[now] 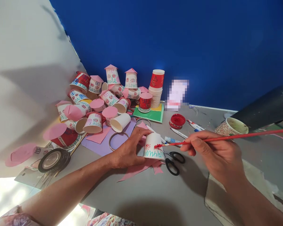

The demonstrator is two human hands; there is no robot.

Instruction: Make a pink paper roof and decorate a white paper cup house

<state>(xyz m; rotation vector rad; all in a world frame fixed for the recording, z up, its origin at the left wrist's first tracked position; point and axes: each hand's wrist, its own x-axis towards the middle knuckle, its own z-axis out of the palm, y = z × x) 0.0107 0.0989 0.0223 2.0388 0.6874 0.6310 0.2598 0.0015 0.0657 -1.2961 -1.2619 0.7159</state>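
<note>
Cup [152, 145]: upended on table [155, 194], my left hand [128, 150] wrapped around it for steadiness. Brush [226, 137]: pinched in my right hand [217, 157], red tip on cup wall. Scissors [174, 160] beside.

Black scissors [174, 160], red paint pot [177, 121], tape roll [53, 160] on table [141, 194].
</note>
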